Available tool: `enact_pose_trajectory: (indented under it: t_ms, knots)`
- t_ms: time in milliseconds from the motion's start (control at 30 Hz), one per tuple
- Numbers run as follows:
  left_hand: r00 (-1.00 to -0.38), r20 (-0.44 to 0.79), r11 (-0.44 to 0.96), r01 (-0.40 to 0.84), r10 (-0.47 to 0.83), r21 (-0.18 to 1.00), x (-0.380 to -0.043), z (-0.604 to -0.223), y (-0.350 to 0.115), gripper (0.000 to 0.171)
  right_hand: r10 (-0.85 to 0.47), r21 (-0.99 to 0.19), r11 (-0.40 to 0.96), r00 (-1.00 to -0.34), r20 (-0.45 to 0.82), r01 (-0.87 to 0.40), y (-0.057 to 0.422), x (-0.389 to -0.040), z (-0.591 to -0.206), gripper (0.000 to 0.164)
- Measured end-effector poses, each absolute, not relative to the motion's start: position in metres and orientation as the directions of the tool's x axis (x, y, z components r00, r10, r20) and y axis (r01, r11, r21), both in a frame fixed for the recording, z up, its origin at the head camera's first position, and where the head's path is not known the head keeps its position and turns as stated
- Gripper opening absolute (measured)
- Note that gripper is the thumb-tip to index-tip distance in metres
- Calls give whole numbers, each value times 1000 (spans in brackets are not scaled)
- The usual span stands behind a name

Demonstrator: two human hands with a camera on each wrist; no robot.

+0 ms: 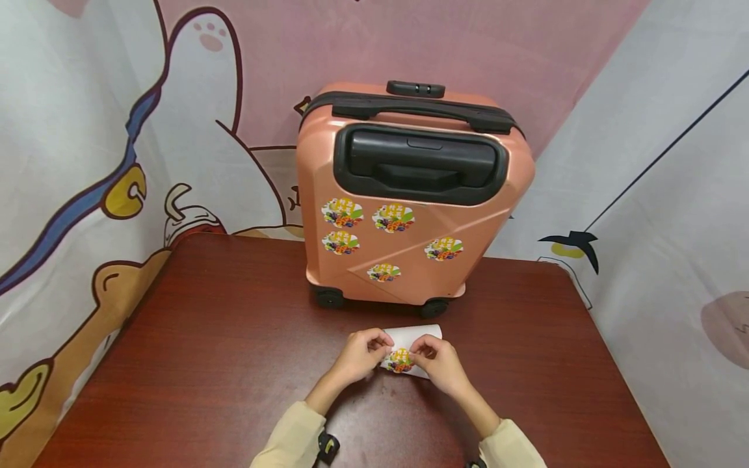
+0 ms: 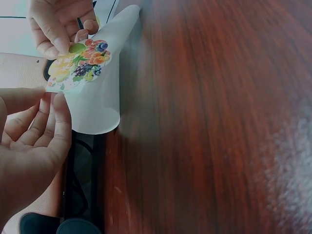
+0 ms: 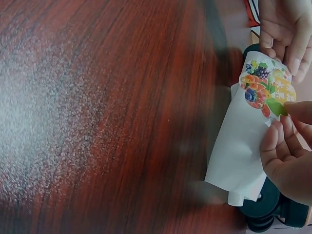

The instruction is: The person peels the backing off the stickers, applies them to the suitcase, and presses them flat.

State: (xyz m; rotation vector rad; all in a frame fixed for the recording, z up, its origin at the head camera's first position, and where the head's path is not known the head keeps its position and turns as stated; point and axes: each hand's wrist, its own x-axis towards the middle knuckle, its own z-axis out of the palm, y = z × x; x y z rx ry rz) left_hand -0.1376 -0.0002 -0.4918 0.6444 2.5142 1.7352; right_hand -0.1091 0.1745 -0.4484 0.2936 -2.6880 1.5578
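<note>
A round fruit sticker (image 1: 400, 361), printed with yellow lettering and colorful fruit, spans the gap between both hands. Its left edge is pinched between the thumb and finger of my left hand (image 1: 358, 354). At the opposite edge, my right hand (image 1: 439, 364) pinches it the same way. In the left wrist view, the sticker (image 2: 85, 63) overlaps a curled white backing sheet (image 2: 97, 107). The right wrist view shows that sheet (image 3: 236, 141) rolled at its edges, lying in front of the suitcase wheels.
A salmon-pink suitcase (image 1: 409, 253) stands upright behind the hands on the reddish-brown table (image 1: 234, 370). Several matching fruit stickers (image 1: 393, 218) are on its front, below the black handle recess (image 1: 421, 166). A cartoon-printed cloth (image 1: 497, 52) hangs behind and beside the table.
</note>
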Motion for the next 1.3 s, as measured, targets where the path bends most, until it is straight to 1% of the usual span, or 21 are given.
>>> enact_pose_trajectory:
  t_ms: [233,367,500,600,767,900,1000,1100,1200,1300]
  knots:
    - [-919,217,323,325,329,889,-139,-492,0,5,-198,-860,476,-975,99,-184,186,-117,-476,11]
    - [-922,207,334,317,326,887,-141,-492,1,6,-216,-866,463,-972,96,-189,190,-118,-479,11]
    - [-928,185,360,302,325,883,-142,-494,2,7,-242,-866,459,-966,94,-199,191,-115,-475,12]
    - [-929,166,363,287,331,886,-142,-497,3,7,-267,-872,446,-960,85,-201,190,-111,-464,11]
    - [-927,151,359,278,343,891,-142,-499,5,6,-283,-880,445,-958,39,-167,187,-105,-447,9]
    - [-926,147,368,278,347,887,-142,-499,5,5,-292,-882,444,-956,27,-160,188,-103,-445,8]
    - [-924,148,370,283,353,885,-142,-500,4,5,-309,-878,444,-950,37,-179,189,-103,-444,8]
    - [-919,155,369,295,363,881,-143,-503,3,6,-329,-872,439,-942,69,-217,191,-104,-449,9]
    - [-915,158,369,301,372,879,-143,-506,2,6,-343,-868,431,-934,98,-248,196,-108,-462,11]
    - [-914,152,373,299,376,878,-143,-507,0,7,-338,-868,434,-937,92,-242,203,-111,-475,11]
